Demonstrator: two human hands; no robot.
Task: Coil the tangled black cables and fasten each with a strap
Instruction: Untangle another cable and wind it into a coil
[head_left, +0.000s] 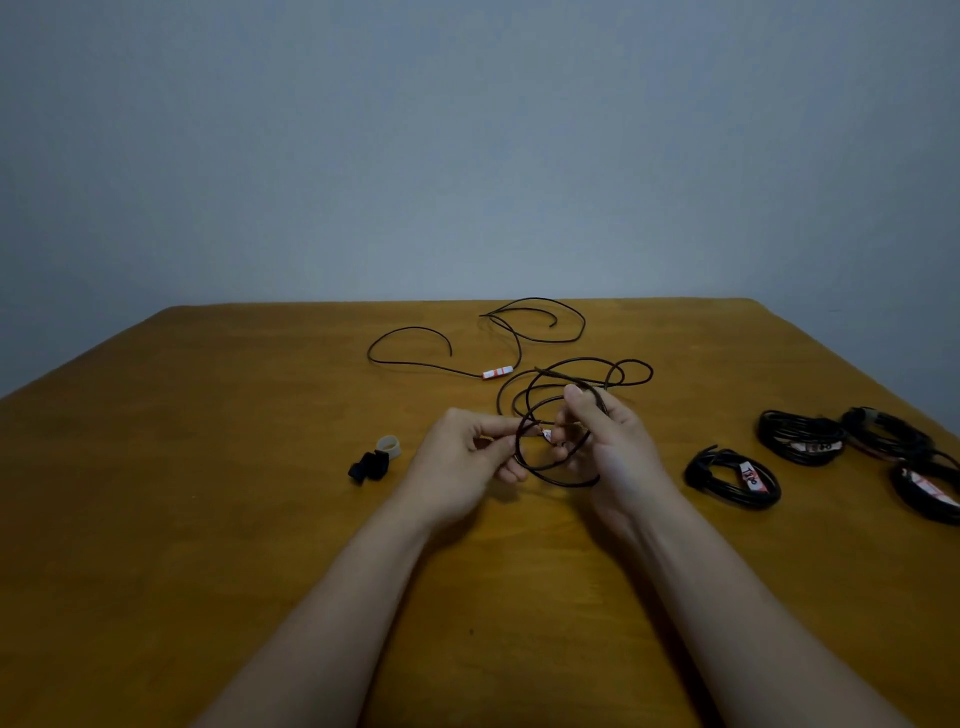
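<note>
A thin black cable (545, 371) lies in loose loops on the wooden table (208, 467), and part of it is gathered into a small coil (558, 480) held between my hands. My right hand (608, 441) grips the coil's right side with the loops running over its fingers. My left hand (467, 447) pinches the coil's left edge with thumb and fingertips. A second loose black cable (415, 364) with a red-and-white tag (497, 372) lies further back. Black straps (366, 465) and a pale strap roll (388, 446) sit to the left of my left hand.
Several finished black coils with white labels lie at the right: one (732, 478) near my right forearm, another (800, 436) behind it, and more (924, 483) by the table's right edge. A grey wall rises behind the far table edge.
</note>
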